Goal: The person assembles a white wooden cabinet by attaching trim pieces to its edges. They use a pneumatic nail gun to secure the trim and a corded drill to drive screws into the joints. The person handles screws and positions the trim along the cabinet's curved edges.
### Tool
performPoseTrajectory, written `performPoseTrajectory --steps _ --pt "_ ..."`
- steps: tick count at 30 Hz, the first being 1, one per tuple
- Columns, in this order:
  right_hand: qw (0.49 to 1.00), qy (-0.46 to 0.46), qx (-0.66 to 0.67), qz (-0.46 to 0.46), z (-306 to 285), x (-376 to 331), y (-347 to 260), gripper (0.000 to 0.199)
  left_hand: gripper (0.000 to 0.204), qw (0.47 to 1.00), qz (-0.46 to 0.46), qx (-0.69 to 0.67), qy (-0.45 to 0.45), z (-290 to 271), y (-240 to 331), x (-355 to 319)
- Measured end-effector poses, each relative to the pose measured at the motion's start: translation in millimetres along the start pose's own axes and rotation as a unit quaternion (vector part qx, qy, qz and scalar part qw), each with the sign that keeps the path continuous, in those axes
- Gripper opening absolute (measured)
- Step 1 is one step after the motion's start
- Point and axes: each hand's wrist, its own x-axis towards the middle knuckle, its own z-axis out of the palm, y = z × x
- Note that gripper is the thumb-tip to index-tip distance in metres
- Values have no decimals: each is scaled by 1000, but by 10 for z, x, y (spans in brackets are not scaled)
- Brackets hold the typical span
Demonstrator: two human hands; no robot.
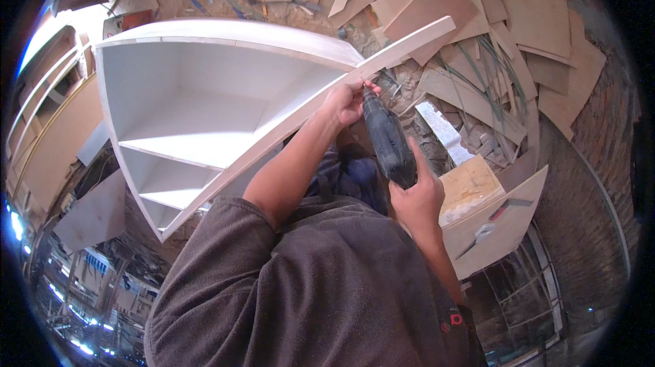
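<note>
My right hand (419, 196) is closed around the grip end of a dark power drill (389, 136). The drill's tip points up and away from me, at the edge of a white-fronted wooden strip (293, 124). Beside that tip, my left hand (346, 104) is closed with its fingers bent together; whatever lies between them is too small to make out. The strip runs along the near edge of a white shelf cabinet (198, 97) and sticks out past its right corner. Several compartments of the cabinet face up and toward me.
Wood offcuts and sheets (437, 8) litter the ground at the far right. A jagged white foam piece (443, 131) lies right of the drill. Lower right, a wooden board (495, 230) bears a putty knife (481, 234) and a red-handled tool (508, 207). Curved panels (58, 142) stand at the left.
</note>
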Motion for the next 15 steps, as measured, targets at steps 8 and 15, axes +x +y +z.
performPoseTrajectory --steps 8,15 --pt "1000 -3 7 29 21 210 -99 74 19 999 40 20 20 0 35 147" --pt "998 -7 8 55 -22 282 -203 71 14 999 35 17 25 -80 24 247"
